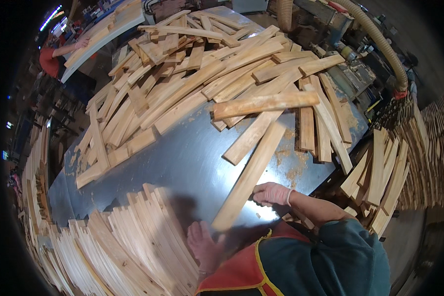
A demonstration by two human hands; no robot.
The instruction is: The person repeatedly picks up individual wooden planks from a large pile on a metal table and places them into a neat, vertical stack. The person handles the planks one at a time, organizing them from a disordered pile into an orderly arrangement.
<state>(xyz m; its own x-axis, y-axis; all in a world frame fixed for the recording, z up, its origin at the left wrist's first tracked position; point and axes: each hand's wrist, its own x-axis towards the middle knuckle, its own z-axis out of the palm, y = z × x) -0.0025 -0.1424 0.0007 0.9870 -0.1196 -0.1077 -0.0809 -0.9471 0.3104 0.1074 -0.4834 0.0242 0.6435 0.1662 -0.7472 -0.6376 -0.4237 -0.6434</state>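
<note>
My right hand (273,193), in a pale pink glove, grips the side of a long light wooden slat (250,175) that lies slanted on the grey metal table (182,163). My left hand (204,246), also gloved, is near the slat's lower end, fingers spread, beside a row of curved slats (148,237) stacked on edge. Whether it touches the slat I cannot tell. A second slat (265,104) looks blurred just above the pile.
A big loose heap of curved wooden slats (182,79) covers the far half of the table. More slats stand stacked at the right (385,182) and left (34,177). A flexible dust hose (380,44) arches at upper right. A person in red (52,56) works far left.
</note>
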